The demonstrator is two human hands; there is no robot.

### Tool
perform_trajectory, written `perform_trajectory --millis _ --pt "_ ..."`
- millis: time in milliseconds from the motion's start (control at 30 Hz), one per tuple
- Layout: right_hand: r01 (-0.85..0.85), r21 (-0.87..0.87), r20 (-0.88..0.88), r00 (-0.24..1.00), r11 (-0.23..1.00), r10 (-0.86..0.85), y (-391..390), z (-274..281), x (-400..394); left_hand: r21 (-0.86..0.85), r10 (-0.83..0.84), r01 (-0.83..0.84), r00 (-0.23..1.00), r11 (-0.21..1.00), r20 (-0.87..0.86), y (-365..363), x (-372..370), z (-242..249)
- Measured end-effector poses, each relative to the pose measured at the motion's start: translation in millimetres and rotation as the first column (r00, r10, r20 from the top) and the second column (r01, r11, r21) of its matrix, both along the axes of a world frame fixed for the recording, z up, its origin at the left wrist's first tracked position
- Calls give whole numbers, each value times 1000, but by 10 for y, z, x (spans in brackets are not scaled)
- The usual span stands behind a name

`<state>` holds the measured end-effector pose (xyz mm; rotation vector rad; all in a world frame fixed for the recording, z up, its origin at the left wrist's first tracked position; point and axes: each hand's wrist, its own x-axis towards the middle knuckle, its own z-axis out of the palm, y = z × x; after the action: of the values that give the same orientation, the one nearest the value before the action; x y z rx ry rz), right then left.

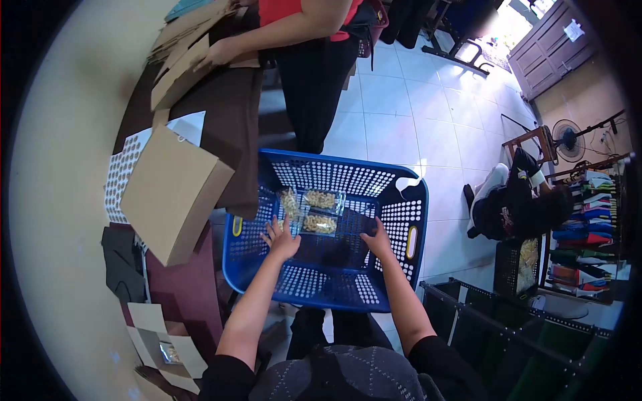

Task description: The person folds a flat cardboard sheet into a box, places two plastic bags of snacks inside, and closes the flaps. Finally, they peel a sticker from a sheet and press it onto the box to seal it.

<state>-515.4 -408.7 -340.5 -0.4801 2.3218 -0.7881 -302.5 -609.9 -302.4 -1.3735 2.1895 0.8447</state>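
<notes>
A large blue plastic basket (326,157) with perforated walls stands in front of me. Several clear packets of pale brown snack (320,224) lie on its floor, toward the left and back. My left hand (283,242) reaches into the basket with fingers spread, fingertips right beside the leftmost packet (289,202). Over the right part of the basket is my right hand (378,242), its thumb and fingers apart and nothing between them. The packets lie between the two hands, nearer the left one.
A closed cardboard box (170,190) rests on the brown-covered table (234,127) at left. An open box (167,341) holds a packet. Across the table, another person (307,73) handles flat cardboard; someone else (508,204) is low at right, near hanging clothes (585,234) and a fan (567,139).
</notes>
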Motion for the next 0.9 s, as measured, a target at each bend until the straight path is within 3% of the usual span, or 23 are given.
perform_trajectory --millis 100,200,267,333,367,400,433,467,533,567,600,667,733,800,867,900 --pt "42 -13 39 998 999 -42 -187 -258 -255 122 115 -126 989 984 90 -282 -275 -515" --pt "62 -45 46 997 997 -60 -340 -615 -306 202 186 -187 982 961 27 -390 -314 -1177" --pt "20 -46 236 972 999 -9 -393 -934 -255 185 204 -192 978 964 -47 -308 -224 -1487" --pt "44 8 515 856 999 -42 -511 -867 -107 224 228 -235 972 946 54 -274 -304 -1539" --pt "17 -22 488 873 1000 -5 -475 -1346 21 245 246 -251 968 937 49 -243 -332 -1469" --pt "113 -39 585 808 993 -69 -466 -1517 162 295 358 -327 932 898 -56 -189 -216 -1776" --pt "187 37 756 638 982 -150 -512 -1373 227 343 486 -411 858 845 -168 -63 -74 -2200" --pt "197 86 789 585 977 -188 -506 -1603 337 397 600 -480 752 782 -273 -13 -35 -2449" --pt "270 82 816 534 959 -220 -612 -1409 448 582 722 -509 659 634 -210 -7 -243 -1645" --pt "217 91 753 623 972 -210 -663 -1418 460 520 728 -560 658 644 -193 47 -194 -2054" --pt "166 105 683 705 981 -192 -702 -1433 475 606 740 -495 623 623 -252 77 -185 -2188" --pt "120 34 672 733 992 -111 -738 -1332 476 705 739 -426 641 567 -207 161 -251 -2143" --pt "60 -48 654 756 997 -15 -764 -1180 470 672 736 -450 643 588 -214 221 -354 -1784" --pt "112 -250 547 836 962 45 -793 -904 460 629 738 -484 636 609 -225 237 -396 -1311" --pt "244 -235 548 833 941 -79 -872 -600 460 777 847 -492 523 392 -96 171 -341 -803" --pt "220 -357 502 865 908 -13 -895 -307 463 770 853 -502 512 393 -102 151 -267 -543"
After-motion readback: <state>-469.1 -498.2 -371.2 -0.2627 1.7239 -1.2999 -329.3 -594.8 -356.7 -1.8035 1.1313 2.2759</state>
